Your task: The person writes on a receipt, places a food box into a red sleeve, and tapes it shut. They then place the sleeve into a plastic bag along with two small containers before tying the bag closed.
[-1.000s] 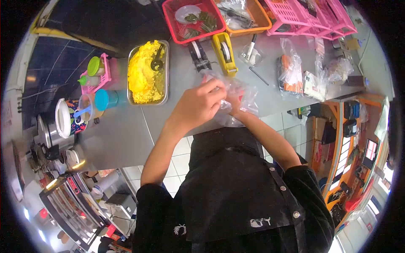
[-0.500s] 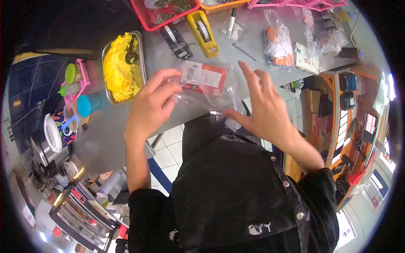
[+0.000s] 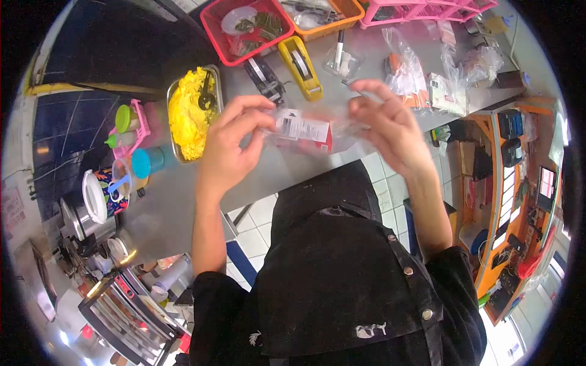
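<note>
A clear plastic bag [image 3: 343, 135] with a red package and a white printed label [image 3: 303, 127] is held up over the table edge, between my hands. My left hand [image 3: 235, 143] pinches its left end between thumb and fingertips. At the opposite end, my right hand [image 3: 394, 131] is closed on the bag's edge, its fingertips slightly blurred. Just beyond the bag are a black tape dispenser [image 3: 264, 79] and a yellow tape dispenser [image 3: 301, 68].
Left of my hands is a metal tray of yellow shredded food [image 3: 189, 116] with a black scoop [image 3: 207, 91]. A red basket [image 3: 229, 52] and an orange basket [image 3: 329, 25] line the back. Bagged packages [image 3: 408, 79] lie at the right.
My right hand has come in to the bag and closed on its right edge; its fingers were spread before. My left hand keeps its pinch. The view has shifted slightly.
</note>
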Action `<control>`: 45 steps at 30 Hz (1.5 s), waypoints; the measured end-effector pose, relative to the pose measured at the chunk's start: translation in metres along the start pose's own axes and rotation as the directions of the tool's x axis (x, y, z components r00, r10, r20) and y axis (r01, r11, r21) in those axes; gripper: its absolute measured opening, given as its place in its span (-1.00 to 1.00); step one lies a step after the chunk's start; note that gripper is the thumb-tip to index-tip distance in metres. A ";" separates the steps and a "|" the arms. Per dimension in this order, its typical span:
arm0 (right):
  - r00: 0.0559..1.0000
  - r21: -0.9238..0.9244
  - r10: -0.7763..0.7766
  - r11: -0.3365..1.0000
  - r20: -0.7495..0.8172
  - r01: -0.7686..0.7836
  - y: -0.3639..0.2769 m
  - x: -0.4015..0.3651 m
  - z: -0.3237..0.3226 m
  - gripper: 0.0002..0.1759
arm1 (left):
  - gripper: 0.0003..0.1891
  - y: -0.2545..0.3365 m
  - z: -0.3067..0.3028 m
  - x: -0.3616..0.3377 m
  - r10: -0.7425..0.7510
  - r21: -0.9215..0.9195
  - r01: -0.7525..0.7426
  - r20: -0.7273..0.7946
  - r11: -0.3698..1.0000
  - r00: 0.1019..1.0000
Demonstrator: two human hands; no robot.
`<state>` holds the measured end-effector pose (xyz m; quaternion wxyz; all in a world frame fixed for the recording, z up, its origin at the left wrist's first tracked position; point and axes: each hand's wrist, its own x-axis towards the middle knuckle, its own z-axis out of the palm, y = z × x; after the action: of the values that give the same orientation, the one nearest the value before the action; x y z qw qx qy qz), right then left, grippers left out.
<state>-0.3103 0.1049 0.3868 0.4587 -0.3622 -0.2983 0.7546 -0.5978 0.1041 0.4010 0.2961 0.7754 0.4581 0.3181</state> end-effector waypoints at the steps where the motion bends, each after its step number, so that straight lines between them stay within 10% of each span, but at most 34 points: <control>1: 1.000 -0.033 0.009 0.999 0.024 -0.008 0.004 0.002 0.011 -0.50 | -0.77 0.002 0.005 0.006 0.037 -0.025 -0.037 0.017 0.999 0.999; 5: 0.954 -0.312 -0.211 0.911 0.215 0.271 0.033 0.019 0.048 -0.51 | -0.76 0.008 0.029 0.021 0.072 -0.102 -0.071 0.011 0.992 0.997; 11: 0.988 -0.506 -0.145 0.849 0.051 0.151 0.007 0.003 0.003 -0.63 | -0.82 -0.006 0.019 -0.018 -0.115 -0.157 0.098 -0.103 0.983 0.988; 32: 0.954 -0.447 -0.209 0.847 0.217 0.287 -0.047 -0.003 -0.039 -0.52 | -0.76 -0.014 0.007 -0.021 -0.322 -0.425 0.241 -0.127 0.872 0.938; 38: 0.975 -0.742 -0.014 0.647 0.224 0.179 -0.117 0.016 -0.045 -0.71 | -0.77 0.007 0.015 -0.018 -0.310 -0.568 0.232 -0.044 0.790 0.950; 40: 0.974 -0.857 -0.088 0.465 0.207 0.224 -0.126 0.050 -0.028 -0.84 | -0.74 -0.005 0.019 -0.019 -0.298 -0.580 0.257 0.026 0.773 0.954; 42: 0.975 -0.998 -0.222 -0.047 -0.027 -0.038 -0.129 0.093 -0.023 -0.84 | -0.69 -0.005 0.013 -0.014 -0.281 -0.588 0.285 0.100 0.758 0.954; 45: 0.923 -0.994 -0.372 -0.086 0.101 0.074 -0.110 0.202 -0.054 -0.82 | -0.39 -0.017 0.002 -0.008 -0.363 -0.555 0.333 0.058 0.762 0.930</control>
<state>-0.2774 0.3388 0.3873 0.2034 -0.5999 -0.7536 0.1756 -0.6086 0.1037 0.3851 0.5500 0.5482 0.4891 0.3972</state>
